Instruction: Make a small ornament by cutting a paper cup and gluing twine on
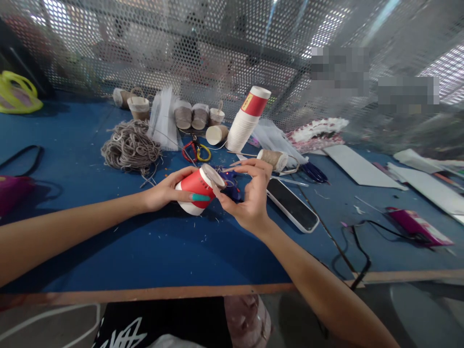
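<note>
My left hand (165,191) is closed around a red-and-white paper cup (194,188), which it holds tilted above the blue table. Greyish cord or trim rings the cup's upper right end (213,176). At that end is my right hand (252,195), its thumb tip touching the cup's edge and its fingers curved and spread apart. Whether a thin strand lies at its fingertips is too small to tell. Behind the hands sits a dark blue tool (234,186) with a small red light, partly hidden by them.
Grey cord (130,147) lies in a tangled heap at left. Yellow-and-red-handled scissors (195,151) and a leaning stack of paper cups (248,118) are behind. A phone (293,204) lies at right, near a cord-wrapped cup (271,159). Perforated metal screening (217,53) backs the table.
</note>
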The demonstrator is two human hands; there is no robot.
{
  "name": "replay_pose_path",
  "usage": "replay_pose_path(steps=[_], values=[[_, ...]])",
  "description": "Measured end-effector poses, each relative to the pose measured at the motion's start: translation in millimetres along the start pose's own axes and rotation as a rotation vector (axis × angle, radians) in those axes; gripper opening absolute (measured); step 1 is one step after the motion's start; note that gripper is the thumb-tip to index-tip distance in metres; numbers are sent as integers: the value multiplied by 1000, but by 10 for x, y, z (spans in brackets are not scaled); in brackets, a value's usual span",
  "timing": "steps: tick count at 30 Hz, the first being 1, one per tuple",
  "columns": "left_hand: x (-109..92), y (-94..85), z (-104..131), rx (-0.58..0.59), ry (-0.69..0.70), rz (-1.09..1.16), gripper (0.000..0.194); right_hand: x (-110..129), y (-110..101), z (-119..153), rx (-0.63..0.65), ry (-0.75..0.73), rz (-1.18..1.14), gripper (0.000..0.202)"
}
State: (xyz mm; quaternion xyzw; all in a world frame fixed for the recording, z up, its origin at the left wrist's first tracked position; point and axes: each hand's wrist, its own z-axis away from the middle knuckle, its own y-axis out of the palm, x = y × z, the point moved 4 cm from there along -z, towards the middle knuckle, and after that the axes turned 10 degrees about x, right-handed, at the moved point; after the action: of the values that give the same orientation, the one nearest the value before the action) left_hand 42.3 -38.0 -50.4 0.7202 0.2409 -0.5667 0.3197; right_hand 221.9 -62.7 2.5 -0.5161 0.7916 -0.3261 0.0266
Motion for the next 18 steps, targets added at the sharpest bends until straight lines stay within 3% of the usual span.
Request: replay_pose_path(steps=[5, 11, 18], values=[[28, -23, -2, 62, -9, 165, 64, -4, -11, -3, -5, -4, -19, 41], [-22, -5, -6, 143, 23, 234, 59, -12, -8, -3, 4, 15, -60, 37], [29, -58, 21, 132, -31, 250, 56, -30, -6, -9, 66, 70, -84, 31]])
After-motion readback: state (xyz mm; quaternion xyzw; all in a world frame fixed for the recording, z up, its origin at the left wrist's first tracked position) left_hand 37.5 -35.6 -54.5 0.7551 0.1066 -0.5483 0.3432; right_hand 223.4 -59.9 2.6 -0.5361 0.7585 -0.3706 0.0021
